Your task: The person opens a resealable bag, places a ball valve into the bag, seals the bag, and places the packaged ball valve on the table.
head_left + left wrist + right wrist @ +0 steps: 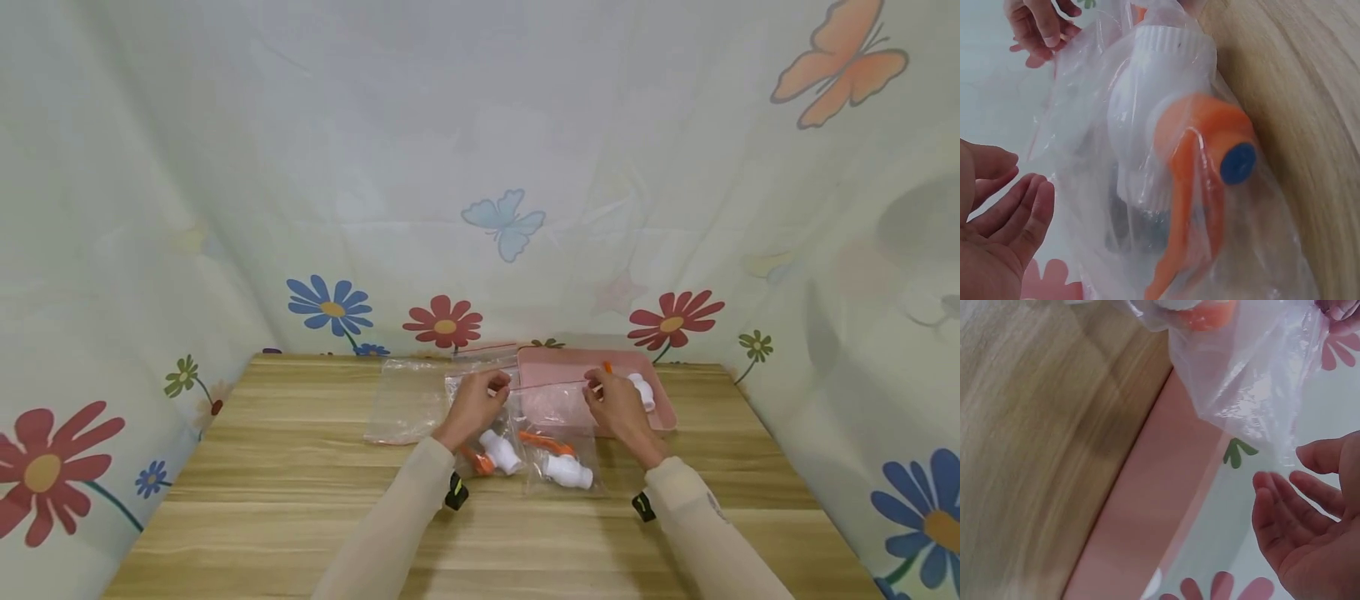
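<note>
A clear zip bag [555, 406] with a red line along its top edge stretches between my two hands. It holds a white ball valve [567, 472] with an orange handle at its bottom. My left hand [474, 406] pinches the bag's left top corner. At the right corner, my right hand [618, 410] pinches the edge between thumb and fingertips. A second bagged ball valve [501, 452] lies beside my left wrist. Close up in the left wrist view is a bagged valve [1166, 112] with a blue cap on its orange handle; I cannot tell which one.
Behind my right hand is a pink tray [663, 417], with a loose white valve [641, 390] inside. Flat clear bags [408, 400] lie on the wooden table [300, 500] to the left. A flowered cloth [375, 208] hangs behind the table.
</note>
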Motion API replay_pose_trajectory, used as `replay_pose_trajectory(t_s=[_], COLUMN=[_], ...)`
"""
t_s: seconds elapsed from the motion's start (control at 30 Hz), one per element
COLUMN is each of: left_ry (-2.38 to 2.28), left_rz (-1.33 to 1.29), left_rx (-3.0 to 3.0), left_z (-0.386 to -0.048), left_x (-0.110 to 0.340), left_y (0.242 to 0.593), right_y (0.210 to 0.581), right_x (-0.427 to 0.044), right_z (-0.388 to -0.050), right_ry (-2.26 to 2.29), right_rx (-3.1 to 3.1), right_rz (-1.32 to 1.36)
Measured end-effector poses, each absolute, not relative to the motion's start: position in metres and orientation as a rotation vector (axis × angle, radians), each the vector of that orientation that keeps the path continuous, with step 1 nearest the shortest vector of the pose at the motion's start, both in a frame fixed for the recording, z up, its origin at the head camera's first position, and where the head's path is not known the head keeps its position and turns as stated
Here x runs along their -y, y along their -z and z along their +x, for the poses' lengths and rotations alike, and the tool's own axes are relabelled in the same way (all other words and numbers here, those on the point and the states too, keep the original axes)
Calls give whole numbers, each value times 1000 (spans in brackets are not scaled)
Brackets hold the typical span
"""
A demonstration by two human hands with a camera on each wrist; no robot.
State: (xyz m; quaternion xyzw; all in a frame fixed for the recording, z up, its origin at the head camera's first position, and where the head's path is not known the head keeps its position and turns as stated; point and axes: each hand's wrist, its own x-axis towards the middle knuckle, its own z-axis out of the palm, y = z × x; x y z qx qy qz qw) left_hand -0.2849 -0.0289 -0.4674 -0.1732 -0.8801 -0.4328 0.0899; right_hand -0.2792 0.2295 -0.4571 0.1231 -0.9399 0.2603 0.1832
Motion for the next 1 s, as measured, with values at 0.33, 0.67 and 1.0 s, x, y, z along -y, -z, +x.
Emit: replay_pose_trajectory(t_s=[0.33, 0.67, 1.0], left_ry=[1230, 1158, 1017], left_rz=[-548, -612, -607], left_rx=[2559, 2531, 2539], left_z=[-265, -244, -228], left_x=[50, 75, 106], left_y=[451, 432, 427], right_y=[440, 414, 403], right_x=[-219, -200, -182], right_z=[-260, -233, -205], right_ry=[-724, -728, -720], right_rx=[2606, 2521, 2479], right_rz=[392, 561, 623])
